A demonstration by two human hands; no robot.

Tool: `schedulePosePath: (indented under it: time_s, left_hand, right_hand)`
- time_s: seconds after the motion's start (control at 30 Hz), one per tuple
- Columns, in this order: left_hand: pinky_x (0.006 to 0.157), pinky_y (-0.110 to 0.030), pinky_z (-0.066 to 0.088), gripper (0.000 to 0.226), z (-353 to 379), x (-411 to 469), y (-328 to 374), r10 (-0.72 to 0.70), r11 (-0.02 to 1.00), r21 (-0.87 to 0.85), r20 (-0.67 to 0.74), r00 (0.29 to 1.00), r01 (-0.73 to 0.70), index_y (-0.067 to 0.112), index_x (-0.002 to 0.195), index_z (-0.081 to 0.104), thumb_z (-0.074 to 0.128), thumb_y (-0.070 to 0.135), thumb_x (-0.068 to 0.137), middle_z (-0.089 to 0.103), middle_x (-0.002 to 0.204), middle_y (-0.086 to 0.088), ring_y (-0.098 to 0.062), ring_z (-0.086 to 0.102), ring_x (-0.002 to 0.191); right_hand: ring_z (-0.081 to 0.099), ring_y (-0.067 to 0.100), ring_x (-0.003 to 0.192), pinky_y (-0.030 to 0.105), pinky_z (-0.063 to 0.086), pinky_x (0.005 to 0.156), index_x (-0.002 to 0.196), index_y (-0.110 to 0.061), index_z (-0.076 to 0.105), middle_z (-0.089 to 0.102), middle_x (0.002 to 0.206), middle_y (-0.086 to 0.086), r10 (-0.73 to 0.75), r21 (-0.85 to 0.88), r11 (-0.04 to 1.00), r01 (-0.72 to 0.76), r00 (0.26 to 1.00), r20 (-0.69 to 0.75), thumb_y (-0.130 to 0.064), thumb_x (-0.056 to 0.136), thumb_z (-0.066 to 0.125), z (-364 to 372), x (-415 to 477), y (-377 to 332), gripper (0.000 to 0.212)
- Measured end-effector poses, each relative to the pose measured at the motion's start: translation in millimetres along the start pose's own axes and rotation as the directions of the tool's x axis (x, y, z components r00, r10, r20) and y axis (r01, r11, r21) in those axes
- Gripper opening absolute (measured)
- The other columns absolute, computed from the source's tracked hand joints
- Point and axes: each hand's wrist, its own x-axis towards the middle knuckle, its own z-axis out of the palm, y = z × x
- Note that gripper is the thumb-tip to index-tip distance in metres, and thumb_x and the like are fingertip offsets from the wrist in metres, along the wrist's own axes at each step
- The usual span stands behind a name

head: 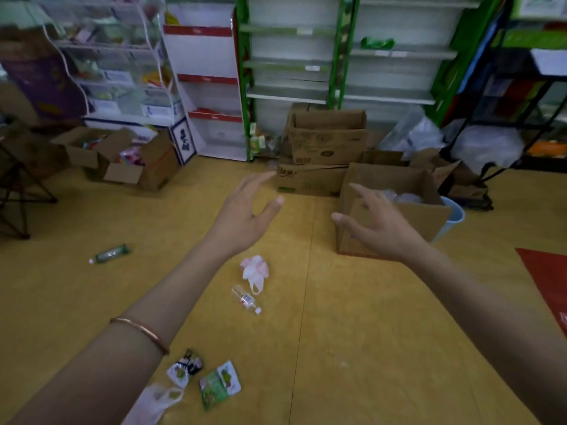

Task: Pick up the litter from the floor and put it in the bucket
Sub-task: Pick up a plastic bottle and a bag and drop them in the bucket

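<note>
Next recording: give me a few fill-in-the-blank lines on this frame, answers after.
The left hand and right hand both hold ____.
The bucket, behind a cardboard box, is light ____.
The bracelet is worn on the ____ arm.
The green bottle lies on its ____.
Missing: nothing; blue; left; side.

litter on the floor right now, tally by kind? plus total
Plastic bottles: 2 (green bottle, clear bottle)
Plastic bags: 2 (pink-white bag, white bag)
Snack wrappers: 2 (black-white wrapper, green wrapper)
Total: 6
</note>
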Motion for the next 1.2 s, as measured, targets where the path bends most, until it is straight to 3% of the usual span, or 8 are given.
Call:
schedulePosePath:
  time_s: [0.13,0.3,0.37,0.63,0.83,0.93,1.07,1.2]
  left_hand:
    - [0.085,-0.02,0.045,0.033,4.5,26.6,-13.1,-0.164,0.978,-0.15,-0.127,0.978,0.145,0.025,0.125,0.053,0.055,0.028,0.093,0.054,0.122,0.009,-0.004,0.053,0.106]
    - [0.08,-0.005,0.036,0.019,9.4,62.3,-51.5,-0.191,0.98,-0.094,-0.16,0.969,0.178,0.034,0.11,0.055,0.056,0.03,0.092,0.056,0.113,0.014,-0.004,0.055,0.103]
    - [0.077,-0.003,0.034,0.019,10.8,84.1,-71.9,-0.2,0.979,-0.073,-0.16,0.967,0.191,0.032,0.111,0.056,0.056,0.031,0.092,0.055,0.118,0.01,-0.004,0.053,0.106]
    - [0.088,-0.022,0.034,0.031,8.2,185.7,-140.7,-0.267,0.962,-0.101,-0.138,0.954,0.255,0.025,0.123,0.053,0.054,0.032,0.093,0.047,0.125,0.006,-0.011,0.046,0.117]
    - [0.075,-0.012,0.032,0.034,-32.7,229.3,-174.5,-0.272,0.962,-0.037,-0.215,0.938,0.271,0.027,0.124,0.051,0.051,0.04,0.093,0.042,0.117,0.011,-0.001,0.045,0.096]
    - [0.068,-0.009,0.033,0.036,-56.1,231.8,-193.2,-0.345,0.935,-0.008,-0.256,0.903,0.355,0.029,0.127,0.049,0.05,0.041,0.093,0.039,0.118,0.014,-0.001,0.046,0.094]
    - [0.077,-0.016,0.034,0.037,-77.7,227.2,-218.5,-0.422,0.888,0.015,-0.365,0.83,0.459,0.029,0.127,0.049,0.05,0.042,0.092,0.041,0.119,0.014,-0.005,0.05,0.098]
    - [0.081,-0.026,0.046,0.038,-78.4,227.7,-243.5,-0.524,0.813,-0.007,-0.445,0.727,0.582,0.027,0.127,0.05,0.052,0.042,0.092,0.042,0.124,0.011,-0.013,0.055,0.099]
  right_hand:
    - [0.05,0.016,0.118,0.033,0.045,0.095,0.136,-0.018,0.043,0.046,0.136,0.004,-0.035,0.095,0.995,0.032,0.999,0.036,-0.051,0.087,0.053,13.9,43.6,12.6,0.06]
    - [0.053,0.013,0.112,0.038,0.049,0.094,0.136,-0.018,0.043,0.047,0.135,0.0,-0.086,0.152,0.986,0.068,0.99,0.111,-0.051,0.087,0.054,33.8,107.7,18.0,0.06]
    - [0.051,0.014,0.116,0.036,0.049,0.093,0.14,-0.02,0.039,0.045,0.138,-0.002,-0.103,0.131,0.988,0.08,0.979,0.175,-0.053,0.087,0.053,39.5,137.9,20.6,0.063]
    - [0.049,0.017,0.121,0.034,0.046,0.098,0.145,-0.023,0.029,0.041,0.143,0.003,-0.108,0.0,0.994,0.113,0.948,0.299,-0.06,0.084,0.049,45.8,276.7,20.2,0.074]
    - [0.053,0.017,0.116,0.028,0.044,0.087,0.145,-0.021,0.031,0.042,0.144,0.001,-0.245,0.057,0.969,0.238,0.927,0.285,-0.058,0.086,0.05,77.1,378.6,-23.0,0.072]
    - [0.052,0.014,0.111,0.028,0.044,0.088,0.143,-0.022,0.034,0.047,0.139,0.001,-0.344,0.139,0.939,0.316,0.888,0.304,-0.054,0.087,0.052,102.1,416.7,-52.5,0.067]
    - [0.051,0.012,0.111,0.036,0.048,0.092,0.142,-0.027,0.034,0.047,0.137,-0.003,-0.436,0.196,0.9,0.389,0.816,0.379,-0.058,0.085,0.052,137.8,460.7,-79.8,0.068]
    - [0.051,0.013,0.113,0.039,0.051,0.091,0.141,-0.028,0.035,0.047,0.137,-0.003,-0.496,0.259,0.868,0.424,0.731,0.468,-0.059,0.083,0.054,175.3,502.5,-93.9,0.069]
